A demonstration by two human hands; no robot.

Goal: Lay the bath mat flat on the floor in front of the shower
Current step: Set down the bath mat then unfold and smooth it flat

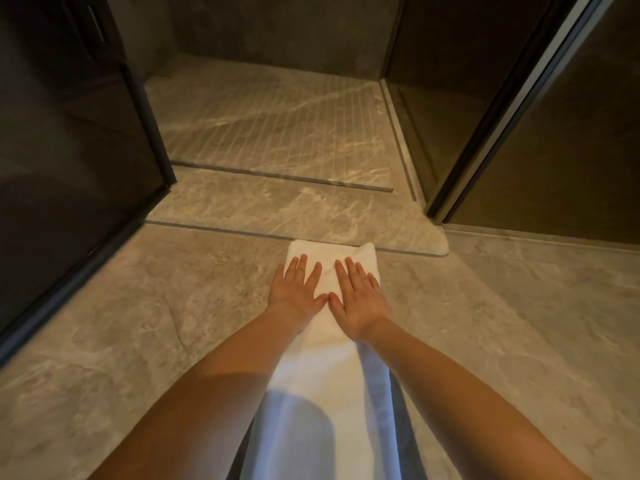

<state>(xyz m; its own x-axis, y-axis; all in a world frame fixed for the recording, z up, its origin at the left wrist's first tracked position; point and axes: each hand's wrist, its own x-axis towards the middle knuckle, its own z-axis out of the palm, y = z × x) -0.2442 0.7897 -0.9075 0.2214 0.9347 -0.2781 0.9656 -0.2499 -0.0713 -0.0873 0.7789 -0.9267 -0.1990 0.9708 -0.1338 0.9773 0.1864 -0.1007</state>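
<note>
A white bath mat (322, 368) lies on the grey marble floor as a long narrow strip, folded lengthwise, running from the frame's bottom up to the shower threshold (311, 209). Its far end touches the threshold's edge, and its far right corner is slightly rumpled. My left hand (298, 289) rests palm down on the mat's far left part, fingers spread. Beside it, my right hand (356, 299) presses flat on the far right part, thumbs nearly touching. Neither hand grips the fabric.
The shower floor (277, 126) with its grooved tiles lies straight ahead. A dark glass panel (69, 150) stands on the left, and a dark glass door with a metal frame (502, 116) on the right. Marble floor (138, 323) extends on both sides of the mat.
</note>
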